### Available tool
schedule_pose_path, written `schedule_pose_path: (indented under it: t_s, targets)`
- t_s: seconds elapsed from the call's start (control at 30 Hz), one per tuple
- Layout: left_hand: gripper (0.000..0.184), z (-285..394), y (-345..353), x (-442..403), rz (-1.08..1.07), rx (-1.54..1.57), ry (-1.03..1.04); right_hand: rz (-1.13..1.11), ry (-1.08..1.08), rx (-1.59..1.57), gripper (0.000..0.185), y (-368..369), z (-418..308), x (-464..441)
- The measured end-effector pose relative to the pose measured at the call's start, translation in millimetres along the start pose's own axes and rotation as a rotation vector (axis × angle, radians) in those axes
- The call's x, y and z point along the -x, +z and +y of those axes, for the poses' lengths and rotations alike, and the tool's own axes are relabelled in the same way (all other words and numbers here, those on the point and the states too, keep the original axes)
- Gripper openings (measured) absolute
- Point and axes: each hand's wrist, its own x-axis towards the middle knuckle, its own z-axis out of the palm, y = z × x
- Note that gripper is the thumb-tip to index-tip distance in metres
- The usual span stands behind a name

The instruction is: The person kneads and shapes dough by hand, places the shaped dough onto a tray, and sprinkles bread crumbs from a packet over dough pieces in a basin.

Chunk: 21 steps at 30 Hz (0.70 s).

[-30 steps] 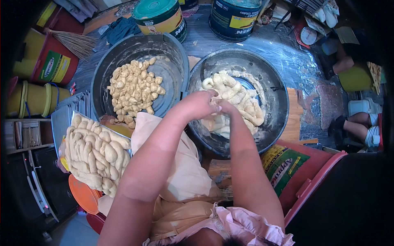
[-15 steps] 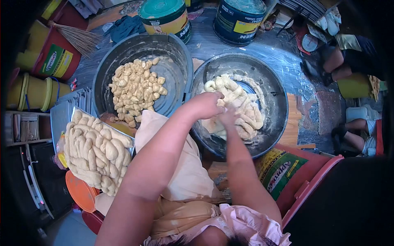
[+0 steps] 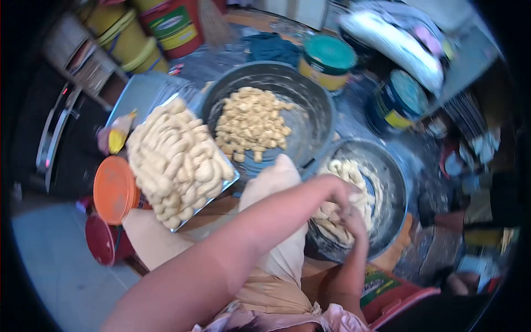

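Over the near dark basin (image 3: 392,205), both hands are close together at the pale dough (image 3: 354,170), which lies in loose folds inside it. Left hand (image 3: 341,191) has its fingers bent downward; right hand (image 3: 354,219) is just beside it, fingers partly curled. Both blurred, so can't tell if either grips dough or is released, or if the hands touch. Floury smears coat the basin wall.

Second basin (image 3: 304,130) is next to it, small dough lumps (image 3: 251,119) heaped toward its left side. Metal tray (image 3: 235,178) sits tilted left of that, piled with thick dough rolls (image 3: 177,157). Orange tub (image 3: 113,189) and dark red bucket (image 3: 101,239) are near the tray's left side. Green-lidded bucket (image 3: 331,58) is behind the second basin, dark blue bucket (image 3: 405,98) farther right. Dark cloth (image 3: 274,47) on the floor, broom (image 3: 214,23) beyond. Red container (image 3: 395,301) at lower right, partly cut off.
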Motion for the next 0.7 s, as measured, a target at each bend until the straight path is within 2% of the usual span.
schedule_pose_path:
  t_s: [0.03,0.1,0.17,0.23,0.3,0.33,0.37,0.43,0.5,0.53,0.57,0.63,0.67,0.7]
  targets:
    - [0.113,18.9,2.8,-3.1,0.043,-0.129,0.138,0.209,-0.098,0.169,0.038,-18.2,-57.6,38.9]
    - [0.103,47.5,18.0,4.4,0.198,0.059,0.378,0.303,-0.241,-0.133,0.036,-41.4,-87.9,73.9]
    - [0.086,75.7,9.3,21.1,0.224,0.212,0.377,0.47,-0.402,-0.282,0.037,-47.1,-120.1,102.8]
    - [0.069,82.0,14.0,17.7,0.204,0.314,0.394,0.449,-0.498,-0.4,0.039,-77.2,-122.2,124.3]
    - [0.052,70.6,31.7,-2.8,0.143,0.359,0.418,0.617,-0.678,-0.615,0.029,-90.7,-146.4,145.3]
    - [0.039,72.4,34.6,0.8,0.135,0.355,0.345,0.55,-0.794,-0.621,0.03,-115.8,-141.6,156.0]
    - [0.039,73.2,36.2,5.0,0.136,0.282,0.306,0.483,-0.91,-0.627,0.031,-143.3,-134.4,165.9]
    - [0.039,71.3,40.3,9.7,0.128,0.138,0.228,0.762,-1.028,-0.746,0.034,-161.6,-151.2,189.7]
    - [0.044,55.8,45.8,2.6,0.168,0.108,0.344,0.782,-1.208,-0.769,0.039,-189.6,-155.8,207.0]
    - [0.045,40.1,54.0,-9.2,0.193,0.118,0.397,0.648,-1.294,-0.789,0.038,-195.6,-165.7,215.3]
    - [0.047,33.7,57.9,-13.6,0.217,0.129,0.451,0.58,-1.315,-0.85,0.038,-201.3,-172.3,219.1]
    - [0.044,37.7,56.9,7.8,0.236,0.101,0.291,0.443,-1.348,-0.968,0.037,-214.8,-183.1,220.9]
    - [0.043,41.3,58.6,20.8,0.245,0.092,0.213,0.674,-1.248,-0.931,0.037,-215.8,-185.0,211.1]
    - [0.044,50.9,54.8,38.1,0.238,0.33,0.191,0.749,-1.147,-0.91,0.037,-212.2,-194.9,204.5]
